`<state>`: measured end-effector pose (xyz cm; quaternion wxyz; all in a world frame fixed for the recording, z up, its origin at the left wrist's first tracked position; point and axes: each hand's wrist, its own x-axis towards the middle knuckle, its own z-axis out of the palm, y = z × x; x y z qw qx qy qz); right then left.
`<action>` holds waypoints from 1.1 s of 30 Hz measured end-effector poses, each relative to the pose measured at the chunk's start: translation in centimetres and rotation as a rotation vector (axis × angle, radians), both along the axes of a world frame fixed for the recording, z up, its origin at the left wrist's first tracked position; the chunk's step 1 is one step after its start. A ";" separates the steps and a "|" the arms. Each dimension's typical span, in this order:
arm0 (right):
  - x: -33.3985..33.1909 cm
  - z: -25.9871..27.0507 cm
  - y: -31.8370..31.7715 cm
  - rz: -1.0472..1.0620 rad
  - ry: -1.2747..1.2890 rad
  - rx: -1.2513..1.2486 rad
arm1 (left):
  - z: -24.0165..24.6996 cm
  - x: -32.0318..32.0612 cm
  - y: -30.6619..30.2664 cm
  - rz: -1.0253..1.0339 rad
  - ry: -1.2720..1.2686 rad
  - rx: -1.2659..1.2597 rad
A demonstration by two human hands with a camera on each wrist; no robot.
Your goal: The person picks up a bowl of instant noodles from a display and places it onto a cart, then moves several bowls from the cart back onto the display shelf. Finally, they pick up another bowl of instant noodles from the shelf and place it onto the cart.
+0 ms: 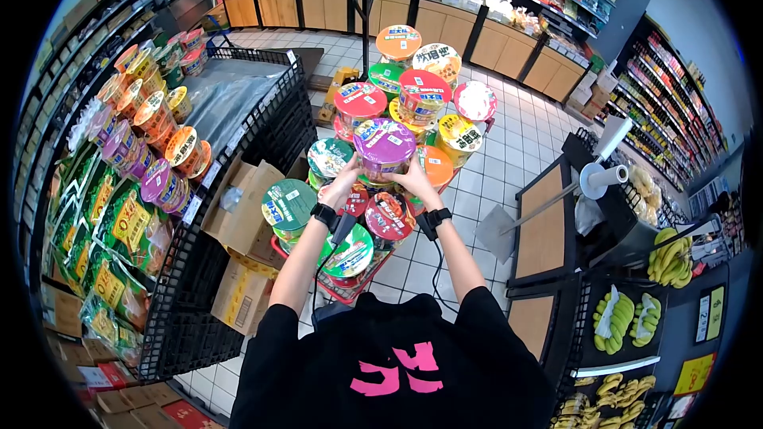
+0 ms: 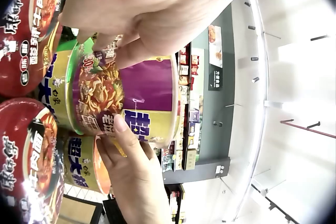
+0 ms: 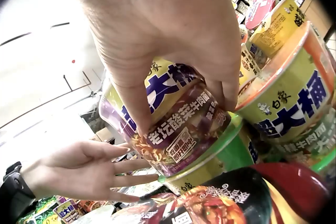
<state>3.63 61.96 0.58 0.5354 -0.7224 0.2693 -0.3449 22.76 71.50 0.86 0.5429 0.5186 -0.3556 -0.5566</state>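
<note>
Over the cup stack [image 1: 413, 95], upright purple cup [image 1: 384, 145] sits between both hands: right hand [image 1: 415, 179] grips it, left hand [image 1: 342, 183] presses flat-fingered.

In the right wrist view the purple noodle bowl [image 3: 178, 129] is carrying 老坛酸菜牛肉面 in white along its lid rim, and large blue 大桶 is running across its yellow wall. Just right of it, the yellow bowl [image 3: 286, 92] is showing the small brand 白象 beside blue 大桶. In the left wrist view 30% is standing on the purple noodle bowl's lid, and the red lids [image 2: 29, 161] at the left are bearing 牛肉面. Lettering in the head view is coming out too small to read
</note>
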 end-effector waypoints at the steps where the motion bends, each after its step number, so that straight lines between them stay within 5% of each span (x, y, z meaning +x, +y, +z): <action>1: 0.0 -0.3 -0.2 0.019 0.010 0.028 | -0.2 -0.6 0.2 0.051 -0.030 0.003; 12: -2.4 0.2 2.1 0.038 -0.181 0.173 | 0.9 -1.5 0.9 0.120 -0.036 -0.027; 18: -3.7 1.6 4.4 0.068 -0.061 0.275 | 6.5 -3.3 5.5 0.149 -0.032 -0.005; 33: -6.9 1.6 9.9 -0.038 -0.117 0.226 | 7.8 0.0 18.2 0.363 0.017 -0.169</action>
